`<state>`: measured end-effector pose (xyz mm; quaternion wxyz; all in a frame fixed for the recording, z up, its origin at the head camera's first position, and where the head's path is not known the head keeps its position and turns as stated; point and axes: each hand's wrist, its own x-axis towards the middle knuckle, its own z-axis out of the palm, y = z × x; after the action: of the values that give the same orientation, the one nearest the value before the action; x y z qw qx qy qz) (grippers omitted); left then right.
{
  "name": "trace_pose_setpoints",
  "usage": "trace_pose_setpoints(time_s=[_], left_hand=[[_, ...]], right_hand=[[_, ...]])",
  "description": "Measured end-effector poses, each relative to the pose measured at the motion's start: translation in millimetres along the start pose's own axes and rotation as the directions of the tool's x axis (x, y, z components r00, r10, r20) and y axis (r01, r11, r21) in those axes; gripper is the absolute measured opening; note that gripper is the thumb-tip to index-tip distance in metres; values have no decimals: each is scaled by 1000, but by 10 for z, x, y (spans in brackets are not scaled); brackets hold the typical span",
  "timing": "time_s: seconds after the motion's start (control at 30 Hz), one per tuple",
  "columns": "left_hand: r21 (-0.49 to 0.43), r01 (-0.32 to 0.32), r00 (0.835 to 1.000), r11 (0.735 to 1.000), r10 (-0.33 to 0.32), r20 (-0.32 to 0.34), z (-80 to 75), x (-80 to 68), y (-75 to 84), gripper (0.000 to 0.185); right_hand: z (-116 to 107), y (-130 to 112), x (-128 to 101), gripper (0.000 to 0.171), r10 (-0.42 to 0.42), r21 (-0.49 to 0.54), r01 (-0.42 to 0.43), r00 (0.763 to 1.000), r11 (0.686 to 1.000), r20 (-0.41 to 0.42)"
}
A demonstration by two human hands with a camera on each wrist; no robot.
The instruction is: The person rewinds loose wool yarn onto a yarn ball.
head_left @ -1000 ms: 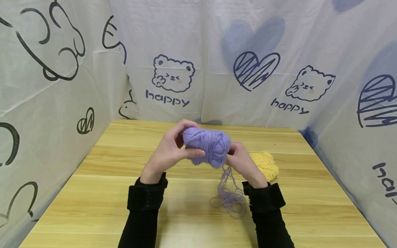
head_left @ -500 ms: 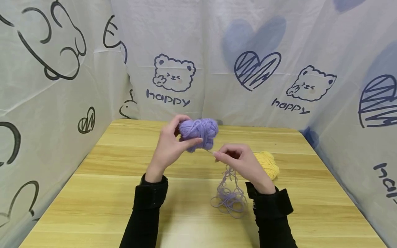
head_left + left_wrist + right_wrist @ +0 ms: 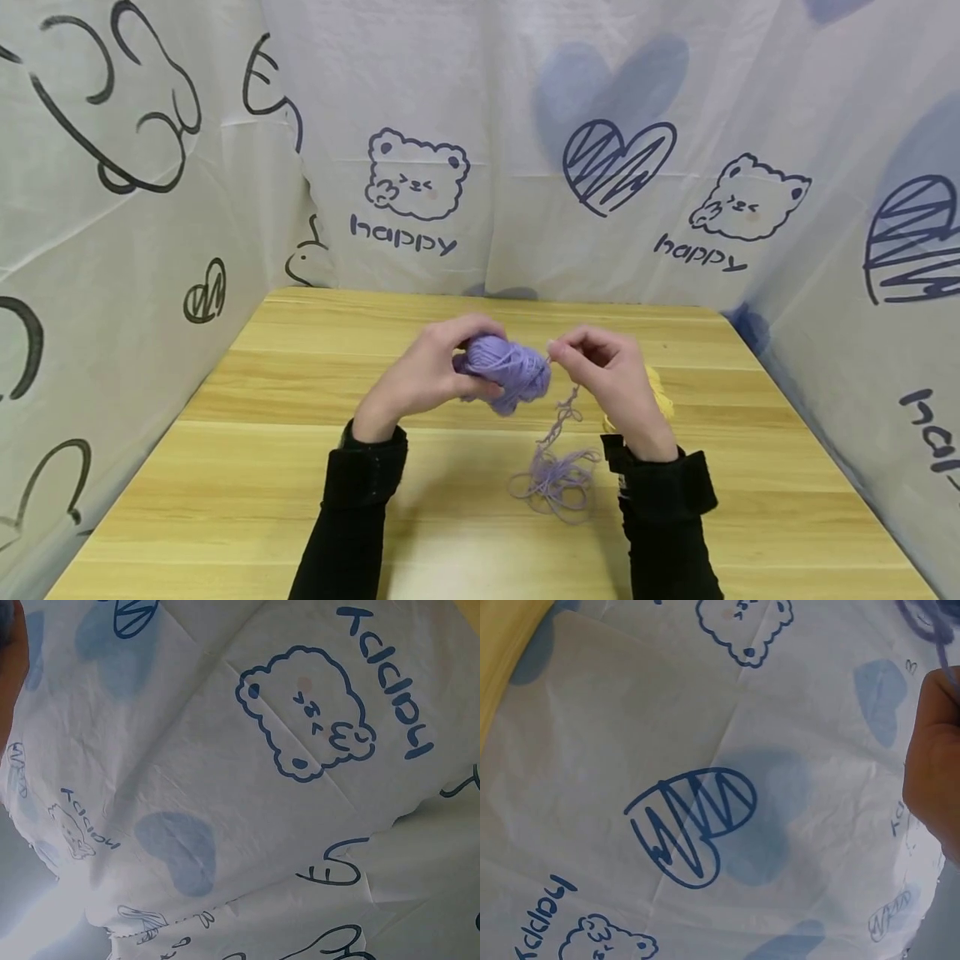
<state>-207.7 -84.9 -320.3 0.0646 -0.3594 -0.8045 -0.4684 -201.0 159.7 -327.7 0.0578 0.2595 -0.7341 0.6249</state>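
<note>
Here, my left hand cups the purple ball — right hand pinching its strand; best wound taut, evenly.

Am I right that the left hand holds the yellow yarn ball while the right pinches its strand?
Not quite: the ball in the left hand is purple, as the head view shows. The yellow ball lies on the table behind the right hand, which does pinch the purple strand.

Yellow yarn ball mostly hidden behind right hand; wrist views show only curtain.
</note>
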Motion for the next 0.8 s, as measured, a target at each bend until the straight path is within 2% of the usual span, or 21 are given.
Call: trace_pose_setpoints(time_s=[0.17,0.27,0.37,0.43,0.53,0.6,0.67,0.73,0.8], left_hand=[[-101,-68,995,992,76,69,-11,-9,5,50],[-170,-84,994,982,95,61,-23,-20,24,49],[-251,-76,996,965,86,30,-45,-42,53,49],[-308,-65,998,949,68,-2,-61,-53,74,51],[-385,-44,997,922,19,-70,-88,-64,106,54],[-421,-26,990,907,-33,-134,-107,-71,128,55],[-450,-14,975,893,-86,-203,-121,-74,136,56],[-467,-15,953,884,-128,-273,-129,-72,134,55],[-460,-18,929,888,-156,-337,-131,-65,122,54]], right_hand=[[42,121,65,8,-11,29,11,1000,1000,5],[91,183,102,6,-14,76,13,1000,997,16],[145,222,132,12,-8,125,4,999,992,33],[176,244,149,18,11,129,-17,999,992,47],[217,281,165,24,51,64,-55,996,996,72],[244,304,171,22,90,18,-92,991,996,103],[269,308,170,19,120,-27,-117,982,993,149],[287,297,166,15,129,-59,-120,971,991,201],[298,269,157,14,121,-87,-103,964,991,237]])
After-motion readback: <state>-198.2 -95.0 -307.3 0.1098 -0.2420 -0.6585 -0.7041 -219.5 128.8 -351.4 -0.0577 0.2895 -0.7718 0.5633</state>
